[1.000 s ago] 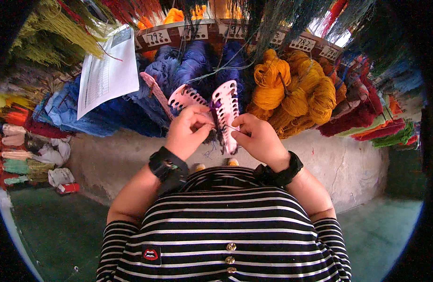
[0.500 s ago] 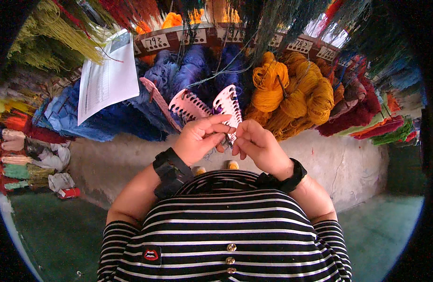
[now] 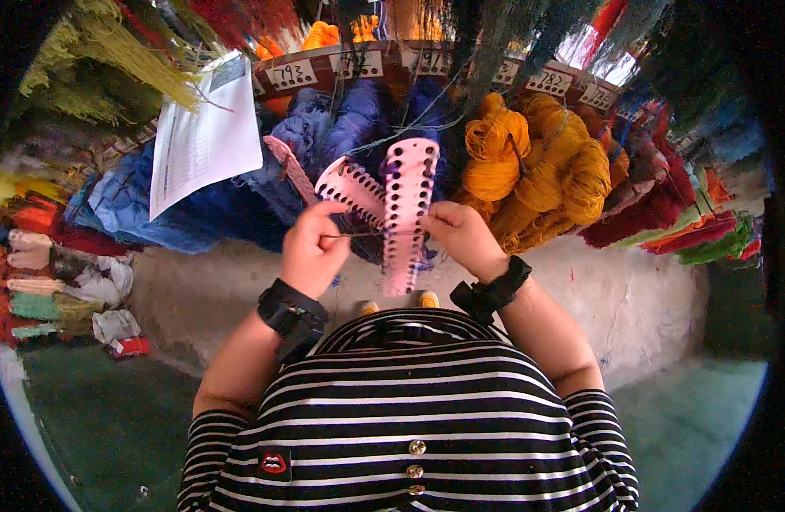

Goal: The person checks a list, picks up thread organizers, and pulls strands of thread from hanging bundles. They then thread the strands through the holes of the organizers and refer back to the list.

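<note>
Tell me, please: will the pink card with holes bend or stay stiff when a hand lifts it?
The pink card probably stays fairly stiff: it stands straight above the right hand. It looks thin and light. The many holes may let it flex a little.

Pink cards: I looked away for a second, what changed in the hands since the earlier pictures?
The left hand drew back leftward from the upright pink card, pulling a thin thread taut. The right hand stayed at that card's right edge. The fanned pink cards, yarn and paper sheet are unchanged.

green floor (image 3: 94,427), pale plaster ledge (image 3: 631,299), yarn skeins (image 3: 537,171) on numbered rack (image 3: 324,72)
</note>
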### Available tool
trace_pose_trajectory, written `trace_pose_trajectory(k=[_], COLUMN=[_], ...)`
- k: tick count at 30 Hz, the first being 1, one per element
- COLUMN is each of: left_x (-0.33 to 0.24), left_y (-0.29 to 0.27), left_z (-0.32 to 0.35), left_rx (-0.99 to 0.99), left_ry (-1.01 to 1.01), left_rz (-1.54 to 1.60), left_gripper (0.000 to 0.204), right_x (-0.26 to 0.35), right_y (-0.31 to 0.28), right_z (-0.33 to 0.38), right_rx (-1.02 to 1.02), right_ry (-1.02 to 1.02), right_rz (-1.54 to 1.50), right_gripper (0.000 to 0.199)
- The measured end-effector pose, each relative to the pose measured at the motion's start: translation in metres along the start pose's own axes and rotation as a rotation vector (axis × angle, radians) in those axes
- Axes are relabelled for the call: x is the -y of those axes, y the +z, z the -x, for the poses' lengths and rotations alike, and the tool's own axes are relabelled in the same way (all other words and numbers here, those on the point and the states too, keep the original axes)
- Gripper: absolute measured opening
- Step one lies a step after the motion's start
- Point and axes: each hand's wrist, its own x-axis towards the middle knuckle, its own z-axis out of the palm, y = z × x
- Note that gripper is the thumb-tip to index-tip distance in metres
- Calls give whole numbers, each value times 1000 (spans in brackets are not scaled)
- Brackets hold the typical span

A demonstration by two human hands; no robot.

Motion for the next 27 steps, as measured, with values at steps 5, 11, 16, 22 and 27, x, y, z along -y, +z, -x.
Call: trace_pose_trajectory(k=[5, 11, 16, 22, 27], left_x=[19, 39, 87, 187, 179], left_y=[-41, -100, -168, -265, -259], left_z=[19, 26, 30, 80, 106], left_rx=[-70, -161, -280, -638, -729], left_ry=[-201, -263, -269, -563, -1005], left_rz=[273, 992, 1190, 821, 411], left_gripper=[15, 18, 25, 49, 67], right_x=[-4, 14, 21, 17, 24], right_y=[6, 4, -2, -7, -3], right_z=[1, 5, 8, 10, 12], right_rx=[4, 43, -16, -61, -81], right_ry=[-4, 110, 183, 195, 207], right_rz=[-125, -99, -147, -131, -192], right_gripper=[18, 17, 18, 19, 19])
